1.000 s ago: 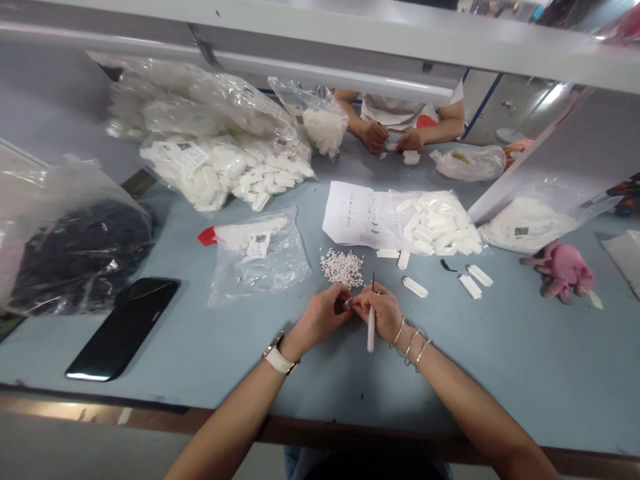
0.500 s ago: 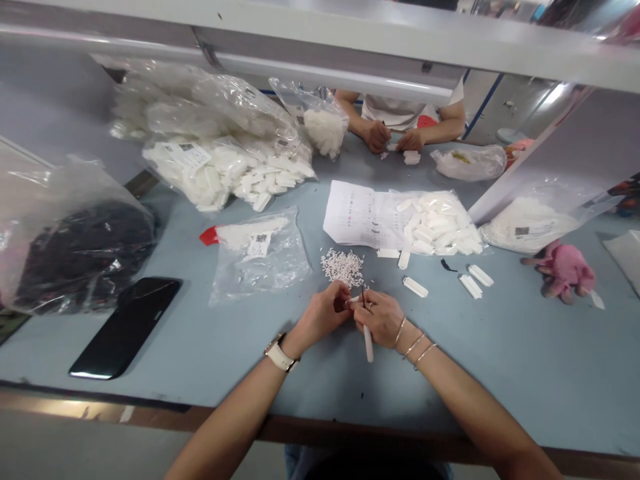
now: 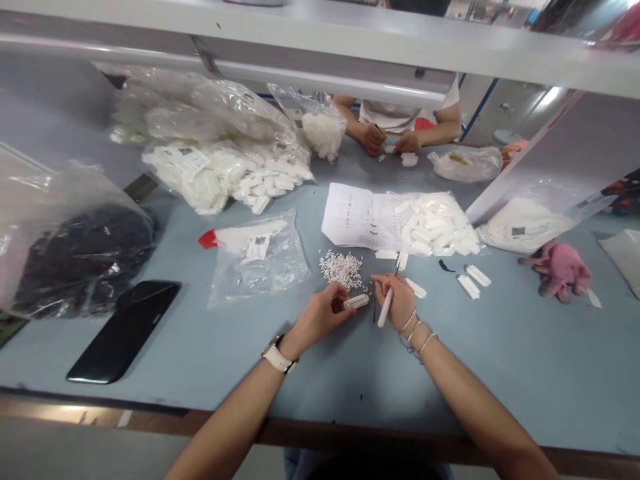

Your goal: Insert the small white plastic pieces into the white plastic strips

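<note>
Left hand [image 3: 325, 310] grips white ridged piece [image 3: 356, 303]. Right hand [image 3: 399, 301], apart, holds white-handled tool [image 3: 385, 310]. Small white bits [image 3: 341, 269] heaped beyond hands.

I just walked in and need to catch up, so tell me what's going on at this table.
A person's left hand holds a small white casing, with detail along its face too fine to make out. The right hand, apart from it, holds a white-handled tool. A pile of tiny white pieces lies just beyond the left hand. Across the table, a co-worker's hands are also busy with white parts.
</note>
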The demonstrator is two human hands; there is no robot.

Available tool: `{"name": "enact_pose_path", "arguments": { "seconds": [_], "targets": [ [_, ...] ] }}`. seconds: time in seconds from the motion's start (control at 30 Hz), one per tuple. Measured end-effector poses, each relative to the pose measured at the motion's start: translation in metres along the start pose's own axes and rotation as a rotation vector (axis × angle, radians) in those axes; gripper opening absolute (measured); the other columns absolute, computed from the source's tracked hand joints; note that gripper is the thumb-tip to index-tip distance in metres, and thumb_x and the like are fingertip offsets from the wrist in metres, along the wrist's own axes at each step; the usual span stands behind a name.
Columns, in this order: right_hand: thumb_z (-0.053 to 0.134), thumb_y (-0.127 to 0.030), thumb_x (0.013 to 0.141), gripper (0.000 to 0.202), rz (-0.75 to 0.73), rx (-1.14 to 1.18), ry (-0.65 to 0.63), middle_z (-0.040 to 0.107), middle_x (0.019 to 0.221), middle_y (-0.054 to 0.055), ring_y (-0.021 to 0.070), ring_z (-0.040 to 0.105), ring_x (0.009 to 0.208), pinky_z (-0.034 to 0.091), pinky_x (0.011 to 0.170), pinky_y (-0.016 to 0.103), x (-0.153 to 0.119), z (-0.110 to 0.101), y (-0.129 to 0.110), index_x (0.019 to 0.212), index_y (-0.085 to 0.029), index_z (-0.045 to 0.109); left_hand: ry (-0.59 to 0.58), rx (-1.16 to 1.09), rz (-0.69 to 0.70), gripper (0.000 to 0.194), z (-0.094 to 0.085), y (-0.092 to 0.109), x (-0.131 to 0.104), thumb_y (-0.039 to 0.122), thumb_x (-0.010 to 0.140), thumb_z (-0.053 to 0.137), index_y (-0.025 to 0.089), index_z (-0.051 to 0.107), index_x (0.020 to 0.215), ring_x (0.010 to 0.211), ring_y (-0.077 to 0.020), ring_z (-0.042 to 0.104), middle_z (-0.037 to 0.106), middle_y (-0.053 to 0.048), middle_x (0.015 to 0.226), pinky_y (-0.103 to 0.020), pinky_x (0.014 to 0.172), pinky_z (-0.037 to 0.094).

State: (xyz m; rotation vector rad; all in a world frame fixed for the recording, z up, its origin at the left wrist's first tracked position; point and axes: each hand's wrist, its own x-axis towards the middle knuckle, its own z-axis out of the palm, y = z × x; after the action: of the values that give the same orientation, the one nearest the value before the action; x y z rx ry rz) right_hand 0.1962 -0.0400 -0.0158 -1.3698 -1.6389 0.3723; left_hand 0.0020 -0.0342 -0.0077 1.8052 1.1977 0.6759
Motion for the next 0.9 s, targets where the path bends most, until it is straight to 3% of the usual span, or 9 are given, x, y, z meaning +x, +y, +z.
{"name": "enact_pose_path", "arguments": {
  "seconds": [0.17, 0.33, 0.6, 0.77, 0.9],
  "targets": [
    [0.051, -0.019, 0.078, 0.019, 0.092, 0.014, -0.166, 0.063, 0.068, 0.003, 0.0186, 0.064, 0.072, 0.052, 0.064, 0.03, 0.008, -0.002, 0.018, 0.06, -0.021, 0.054, -0.007, -0.004, -0.033, 0.024, -0.001, 0.004, 0.0, 0.032, 0.072, 0.064, 0.02, 0.046, 0.082, 0.057, -0.0114, 0.052, 0.055, 0.005, 0.065, -0.024, 0.055, 0.043],
    [0.052, -0.019, 0.079, 0.02, 0.06, -0.041, -0.235, 0.064, 0.068, 0.004, 0.0198, 0.061, 0.073, 0.048, 0.061, 0.03, 0.013, 0.001, 0.019, 0.059, -0.022, 0.053, -0.004, 0.01, -0.02, 0.023, -0.002, 0.006, 0.0, 0.033, 0.073, 0.064, 0.02, 0.046, 0.081, 0.057, -0.0115, 0.052, 0.055, 0.005, 0.065, -0.024, 0.055, 0.043],
    [0.057, -0.025, 0.079, 0.028, 0.026, 0.109, -0.178, 0.066, 0.067, 0.001, 0.0165, 0.056, 0.066, 0.046, 0.064, 0.03, 0.012, -0.002, -0.002, 0.061, -0.024, 0.036, 0.001, 0.011, -0.012, 0.023, 0.0, 0.001, -0.001, 0.033, 0.073, 0.064, 0.02, 0.047, 0.081, 0.055, -0.0107, 0.052, 0.054, 0.006, 0.063, -0.023, 0.053, 0.042],
    [0.057, -0.022, 0.08, 0.029, 0.002, 0.275, -0.24, 0.067, 0.071, 0.001, 0.0158, 0.059, 0.07, 0.047, 0.064, 0.028, 0.004, 0.001, -0.019, 0.064, -0.024, 0.033, 0.001, 0.021, 0.008, 0.02, 0.0, 0.001, 0.0, 0.033, 0.074, 0.062, 0.02, 0.047, 0.079, 0.054, -0.0101, 0.049, 0.053, 0.006, 0.062, -0.022, 0.051, 0.04],
    [0.057, -0.02, 0.082, 0.029, -0.073, 0.271, -0.313, 0.069, 0.073, 0.001, 0.016, 0.056, 0.075, 0.047, 0.067, 0.028, -0.002, 0.006, -0.02, 0.064, -0.024, 0.034, 0.004, 0.004, 0.008, 0.017, 0.0, 0.001, 0.0, 0.028, 0.073, 0.06, 0.019, 0.046, 0.08, 0.054, -0.0093, 0.049, 0.052, 0.006, 0.063, -0.021, 0.051, 0.04]
  ]
}}
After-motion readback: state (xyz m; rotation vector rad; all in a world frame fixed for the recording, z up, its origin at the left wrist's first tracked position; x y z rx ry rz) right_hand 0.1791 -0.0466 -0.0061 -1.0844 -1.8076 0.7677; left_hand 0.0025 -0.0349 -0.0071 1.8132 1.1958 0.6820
